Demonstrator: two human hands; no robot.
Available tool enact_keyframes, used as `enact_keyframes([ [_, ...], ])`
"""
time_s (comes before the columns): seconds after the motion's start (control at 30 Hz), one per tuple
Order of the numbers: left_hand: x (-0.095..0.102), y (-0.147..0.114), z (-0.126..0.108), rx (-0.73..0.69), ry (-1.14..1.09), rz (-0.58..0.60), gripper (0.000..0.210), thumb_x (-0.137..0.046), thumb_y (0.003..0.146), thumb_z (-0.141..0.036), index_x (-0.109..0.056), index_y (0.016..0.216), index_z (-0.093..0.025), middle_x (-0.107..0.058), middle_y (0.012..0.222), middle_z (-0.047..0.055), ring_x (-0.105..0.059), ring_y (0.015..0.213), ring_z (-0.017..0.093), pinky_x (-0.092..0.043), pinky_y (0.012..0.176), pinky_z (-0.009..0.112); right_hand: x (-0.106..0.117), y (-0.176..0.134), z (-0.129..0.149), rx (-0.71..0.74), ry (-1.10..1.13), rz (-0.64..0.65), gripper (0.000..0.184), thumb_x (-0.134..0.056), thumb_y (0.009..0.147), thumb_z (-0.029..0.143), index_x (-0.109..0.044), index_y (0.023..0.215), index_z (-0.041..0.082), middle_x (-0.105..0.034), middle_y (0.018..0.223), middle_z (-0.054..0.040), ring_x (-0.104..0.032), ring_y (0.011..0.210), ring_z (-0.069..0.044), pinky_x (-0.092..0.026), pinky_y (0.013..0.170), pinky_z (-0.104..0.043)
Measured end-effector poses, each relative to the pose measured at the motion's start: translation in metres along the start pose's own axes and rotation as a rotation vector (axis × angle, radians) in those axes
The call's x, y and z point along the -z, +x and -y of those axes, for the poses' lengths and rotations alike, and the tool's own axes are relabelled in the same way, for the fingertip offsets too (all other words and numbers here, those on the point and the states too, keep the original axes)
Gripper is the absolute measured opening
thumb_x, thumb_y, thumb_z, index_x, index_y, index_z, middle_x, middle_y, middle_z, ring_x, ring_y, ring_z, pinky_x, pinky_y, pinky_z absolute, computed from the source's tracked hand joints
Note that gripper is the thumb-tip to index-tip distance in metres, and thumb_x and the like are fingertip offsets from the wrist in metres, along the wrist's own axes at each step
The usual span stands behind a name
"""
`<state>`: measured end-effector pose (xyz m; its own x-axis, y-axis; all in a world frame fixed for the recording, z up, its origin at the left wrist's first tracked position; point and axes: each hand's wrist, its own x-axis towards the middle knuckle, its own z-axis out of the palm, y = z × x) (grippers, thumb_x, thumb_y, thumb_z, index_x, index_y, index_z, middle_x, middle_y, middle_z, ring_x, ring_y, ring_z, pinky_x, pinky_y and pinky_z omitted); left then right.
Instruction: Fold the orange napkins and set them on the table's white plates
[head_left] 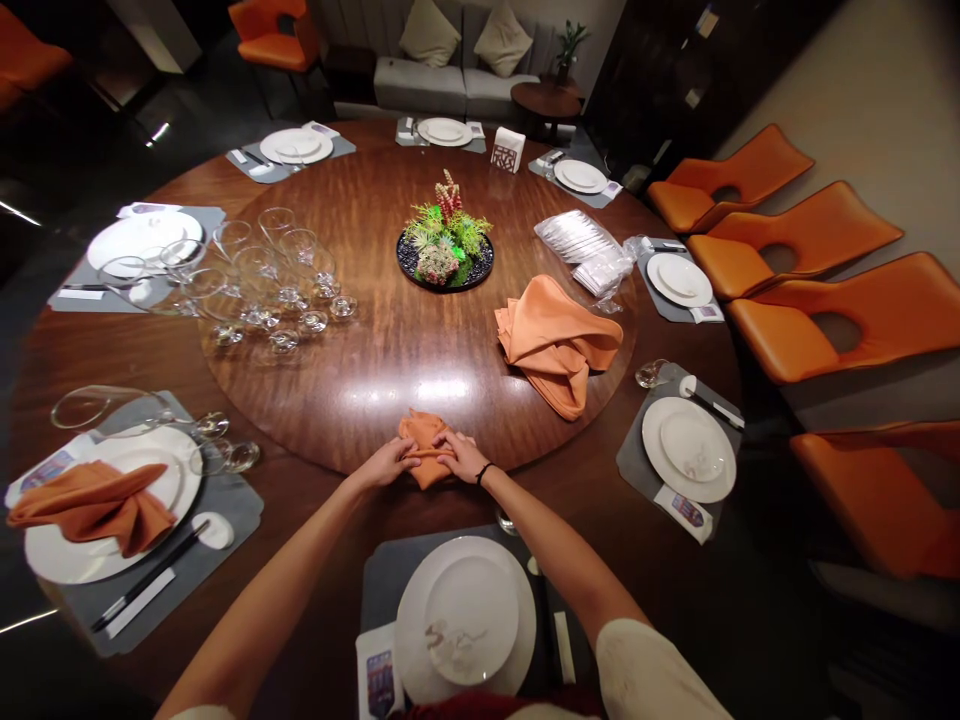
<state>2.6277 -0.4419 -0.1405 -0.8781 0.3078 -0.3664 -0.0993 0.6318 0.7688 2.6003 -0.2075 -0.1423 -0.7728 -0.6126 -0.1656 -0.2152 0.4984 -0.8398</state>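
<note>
An orange cloth napkin [427,468], gathered into folds, lies at the near edge of the round wooden turntable [360,385]. My left hand [388,463] grips its left side, fingers closed on the cloth. From the right, my right hand [463,457], with a dark band at the wrist, pinches the same napkin. Just below my hands is a place setting with a large white plate [409,640] and a smaller plate [472,600] on top. To the right rests a stack of orange napkins [559,340]. A folded orange napkin [97,500] sits on the left setting's plates.
Several wine glasses [277,265] crowd the turntable's left side. A plant centrepiece [446,245] stands in the middle, with plastic-wrapped packets [577,240] to its right. More place settings ring the table; glasses lie by the left one. Orange chairs [787,240] line the right wall.
</note>
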Motion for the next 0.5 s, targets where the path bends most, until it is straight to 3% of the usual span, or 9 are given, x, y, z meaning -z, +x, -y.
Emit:
enact_keyframes([
  [0.1, -0.007, 0.004, -0.007, 0.1, 0.012, -0.043, 0.026, -0.047, 0.085, -0.045, -0.049, 0.082, -0.02, -0.058, 0.078, 0.002, -0.054, 0.075, 0.019, -0.042, 0.07, 0.031, 0.001, 0.0, 0.0, -0.019, 0.2, -0.05, 0.027, -0.062, 0.082, 0.021, -0.054, 0.108, 0.023, -0.066, 0.102, -0.0011, -0.06, 0.093, -0.017, -0.042, 0.088, -0.033],
  [0.2, -0.017, 0.001, -0.03, 0.223, 0.221, -0.278, 0.03, -0.045, 0.088, -0.045, -0.051, 0.097, -0.018, -0.062, 0.094, 0.011, -0.056, 0.088, 0.027, -0.041, 0.077, 0.038, 0.001, 0.001, 0.001, -0.064, 0.375, -0.106, 0.03, -0.064, 0.078, 0.023, -0.051, 0.105, 0.02, -0.066, 0.089, 0.0013, -0.061, 0.077, -0.013, -0.045, 0.075, -0.026],
  [0.27, -0.026, -0.004, -0.049, 0.161, 0.432, -0.396, 0.033, -0.044, 0.09, -0.046, -0.053, 0.102, -0.017, -0.061, 0.105, 0.017, -0.053, 0.099, 0.032, -0.04, 0.081, 0.042, 0.0, 0.001, 0.002, -0.072, 0.377, -0.157, 0.026, -0.066, 0.076, 0.025, -0.053, 0.099, 0.02, -0.065, 0.086, 0.0017, -0.059, 0.074, -0.013, -0.045, 0.071, -0.025],
  [0.3, -0.031, -0.008, -0.057, 0.076, 0.51, -0.387, 0.034, -0.044, 0.09, -0.047, -0.054, 0.103, -0.017, -0.061, 0.107, 0.018, -0.052, 0.102, 0.033, -0.04, 0.082, 0.042, 0.0, 0.002, 0.002, -0.068, 0.355, -0.178, 0.022, -0.066, 0.076, 0.025, -0.055, 0.095, 0.02, -0.065, 0.085, 0.0015, -0.059, 0.074, -0.013, -0.045, 0.071, -0.024],
  [0.4, -0.042, -0.015, -0.071, -0.137, 0.595, -0.206, 0.034, -0.051, 0.087, -0.046, -0.058, 0.104, -0.018, -0.061, 0.106, 0.018, -0.053, 0.102, 0.034, -0.041, 0.082, 0.042, 0.002, -0.002, 0.0, -0.062, 0.259, -0.189, 0.008, -0.059, 0.081, 0.025, -0.058, 0.086, 0.019, -0.063, 0.081, 0.0013, -0.057, 0.072, -0.013, -0.046, 0.073, -0.026],
  [0.5, -0.048, -0.012, -0.071, -0.123, 0.632, -0.147, 0.033, -0.058, 0.083, -0.039, -0.058, 0.106, -0.015, -0.061, 0.105, 0.02, -0.054, 0.103, 0.037, -0.042, 0.084, 0.045, 0.007, -0.015, -0.006, -0.023, 0.125, -0.214, 0.013, -0.058, 0.08, 0.02, -0.059, 0.093, 0.02, -0.064, 0.094, -0.0027, -0.058, 0.086, -0.017, -0.047, 0.082, -0.031],
])
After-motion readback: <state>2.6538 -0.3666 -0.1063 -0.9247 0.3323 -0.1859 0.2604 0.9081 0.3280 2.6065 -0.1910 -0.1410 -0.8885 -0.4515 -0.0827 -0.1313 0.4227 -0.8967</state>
